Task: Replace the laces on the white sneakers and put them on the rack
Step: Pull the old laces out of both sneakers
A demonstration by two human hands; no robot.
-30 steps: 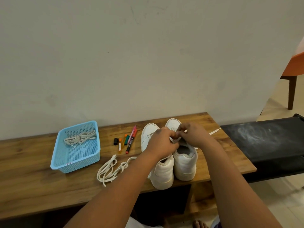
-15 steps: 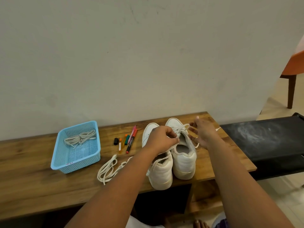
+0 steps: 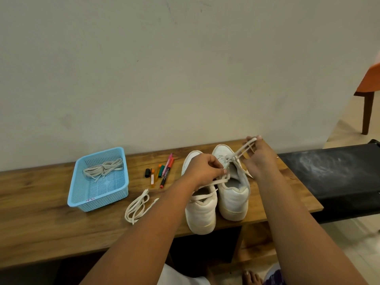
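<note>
Two white sneakers stand heel-toward-me on the wooden bench (image 3: 41,223): the left sneaker (image 3: 202,214) and the right sneaker (image 3: 234,194). My left hand (image 3: 202,169) pinches one end of the right sneaker's lace (image 3: 240,153) near the shoe's tongue. My right hand (image 3: 260,159) pinches a loop of that lace and holds it up and to the right, stretched taut from the eyelets. A loose cream lace (image 3: 137,206) lies coiled on the bench left of the shoes.
A light blue plastic basket (image 3: 76,194) holding more laces (image 3: 103,169) sits on the bench's left. Several markers (image 3: 164,173) lie between basket and shoes. A black rack shelf (image 3: 337,175) adjoins the bench on the right. An orange chair (image 3: 368,87) stands beyond.
My right hand has moved from the shoe's tongue up and to the right, drawing the lace out taut. My left hand stayed at the tongue, keeping its pinch.
</note>
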